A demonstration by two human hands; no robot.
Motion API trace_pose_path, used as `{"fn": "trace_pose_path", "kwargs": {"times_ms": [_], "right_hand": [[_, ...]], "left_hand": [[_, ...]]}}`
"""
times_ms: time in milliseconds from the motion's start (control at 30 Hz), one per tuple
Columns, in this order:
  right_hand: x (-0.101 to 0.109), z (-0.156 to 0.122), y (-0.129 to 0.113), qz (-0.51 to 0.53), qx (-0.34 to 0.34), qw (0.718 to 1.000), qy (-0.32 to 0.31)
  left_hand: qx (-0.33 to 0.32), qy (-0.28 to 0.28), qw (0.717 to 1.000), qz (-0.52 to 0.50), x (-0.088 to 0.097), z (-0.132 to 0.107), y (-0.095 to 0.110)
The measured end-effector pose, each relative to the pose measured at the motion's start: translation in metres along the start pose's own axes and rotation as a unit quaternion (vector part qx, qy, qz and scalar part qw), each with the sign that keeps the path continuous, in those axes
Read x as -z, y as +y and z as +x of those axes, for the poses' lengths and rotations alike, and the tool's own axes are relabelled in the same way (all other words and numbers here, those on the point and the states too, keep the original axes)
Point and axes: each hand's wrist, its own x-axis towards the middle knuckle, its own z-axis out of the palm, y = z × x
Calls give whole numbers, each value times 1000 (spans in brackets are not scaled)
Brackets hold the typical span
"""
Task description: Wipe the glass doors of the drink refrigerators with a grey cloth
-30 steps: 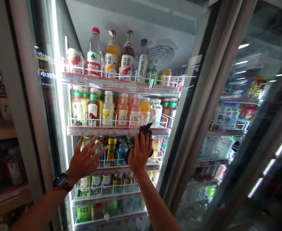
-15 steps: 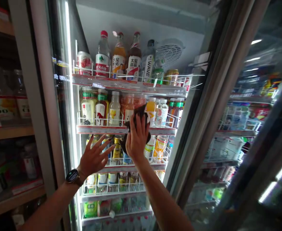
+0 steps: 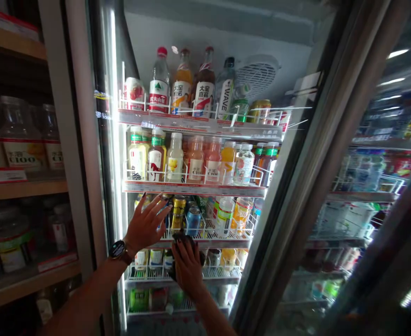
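My left hand (image 3: 145, 226), a wristwatch (image 3: 117, 249) on its wrist, rests flat with spread fingers on the glass door (image 3: 205, 100) of a lit drinks cooler. My right hand (image 3: 187, 268) presses a dark cloth (image 3: 182, 238) against the same glass, lower down and to the right of my left hand. The cloth shows above and beside my fingers. Behind the glass, wire-railed shelves hold bottled drinks (image 3: 194, 161) and cans (image 3: 178, 212). My hands hide part of the lower shelves.
To the left, past a pale door post (image 3: 79, 140), wooden shelves (image 3: 19, 189) hold labelled jars. To the right, a dark metal door frame (image 3: 303, 168) separates this door from another glass cooler door (image 3: 363, 196) with stocked shelves behind it.
My right hand and the cloth have moved down the glass, from the second shelf's edge to the lower shelves. My left hand has dropped slightly, and the whole view has shifted left.
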Motion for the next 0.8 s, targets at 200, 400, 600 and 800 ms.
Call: {"fn": "trace_pose_path", "kwargs": {"times_ms": [200,400,600,800], "right_hand": [[49,183,62,-29,-66,994,79],[49,219,65,-42,-88,986,135],[5,69,11,2,-61,997,41],[-7,39,-13,94,-85,991,39]], "left_hand": [[-2,-12,1000,12,-1,-4,-1],[-1,-2,1000,12,-1,-5,1],[-1,-8,1000,-19,-3,-7,-9],[98,-14,990,-104,5,-20,37]]}}
